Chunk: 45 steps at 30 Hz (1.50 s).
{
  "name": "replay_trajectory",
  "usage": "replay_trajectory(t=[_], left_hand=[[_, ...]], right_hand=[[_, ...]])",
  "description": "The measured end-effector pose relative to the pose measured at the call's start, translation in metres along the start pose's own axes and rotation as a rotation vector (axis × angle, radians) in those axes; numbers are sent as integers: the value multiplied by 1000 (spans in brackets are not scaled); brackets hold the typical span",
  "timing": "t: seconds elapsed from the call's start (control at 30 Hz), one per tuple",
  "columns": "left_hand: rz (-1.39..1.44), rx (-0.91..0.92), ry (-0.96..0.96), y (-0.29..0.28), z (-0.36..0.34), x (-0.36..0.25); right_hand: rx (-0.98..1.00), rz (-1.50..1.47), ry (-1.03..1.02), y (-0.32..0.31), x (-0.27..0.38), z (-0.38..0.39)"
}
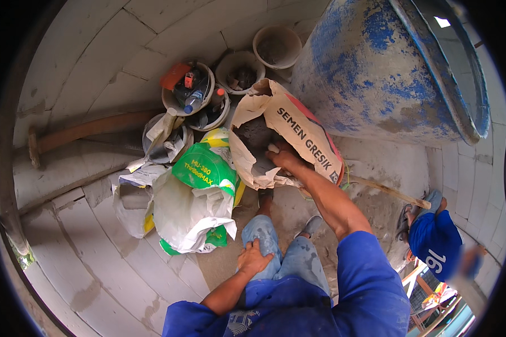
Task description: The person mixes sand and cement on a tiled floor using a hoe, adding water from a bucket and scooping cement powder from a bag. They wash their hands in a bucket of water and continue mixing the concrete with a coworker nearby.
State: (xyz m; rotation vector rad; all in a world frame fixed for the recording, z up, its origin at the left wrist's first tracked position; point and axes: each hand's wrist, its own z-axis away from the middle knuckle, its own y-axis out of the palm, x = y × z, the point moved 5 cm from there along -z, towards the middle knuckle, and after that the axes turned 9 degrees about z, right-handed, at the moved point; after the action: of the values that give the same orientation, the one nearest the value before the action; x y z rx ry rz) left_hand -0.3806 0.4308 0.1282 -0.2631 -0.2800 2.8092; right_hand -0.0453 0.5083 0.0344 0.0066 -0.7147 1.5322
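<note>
My right hand (pixel 284 159) reaches into a torn brown paper sack (pixel 298 121) of grey powder (pixel 250 135), its fingers curled around something pale that I cannot make out, partly hidden in the opening. My left hand (pixel 254 256) rests on my left thigh in faded jeans (pixel 260 227), fingers apart and holding nothing. Just left of the brown sack lies a green, yellow and white sack (pixel 199 168) with its white lining folded open. A smaller torn white sack (pixel 129 196) is beside that one, further left.
Several pails (pixel 275 48) with bottles and gear line the block wall (pixel 95 56). A big blue-flecked drum (pixel 371 78) stands back right. A wooden handle (pixel 393 194) points toward a person in a blue shirt (pixel 438 241) at right. A plank (pixel 90 129) leans at left.
</note>
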Motion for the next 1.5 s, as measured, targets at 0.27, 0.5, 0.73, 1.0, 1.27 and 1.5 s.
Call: replay_trajectory(t=[0.27,0.5,0.73,1.0,1.27,1.5], left_hand=[[33,-11,-5,2,-8,0],[-23,4,-7,-12,8,-30],[-70,12,-1,1,14,-37],[-126,31,77,9,15,-57],[-168,41,58,-14,9,-57],[-254,32,70,-22,6,-58]], right_hand=[[1,-19,-97,-48,8,64],[27,71,-187,-105,16,149],[141,-18,-105,-125,24,213],[-38,-33,-231,-131,1,224],[-81,-105,-303,-132,-7,232],[-131,-192,-306,-137,-4,266]])
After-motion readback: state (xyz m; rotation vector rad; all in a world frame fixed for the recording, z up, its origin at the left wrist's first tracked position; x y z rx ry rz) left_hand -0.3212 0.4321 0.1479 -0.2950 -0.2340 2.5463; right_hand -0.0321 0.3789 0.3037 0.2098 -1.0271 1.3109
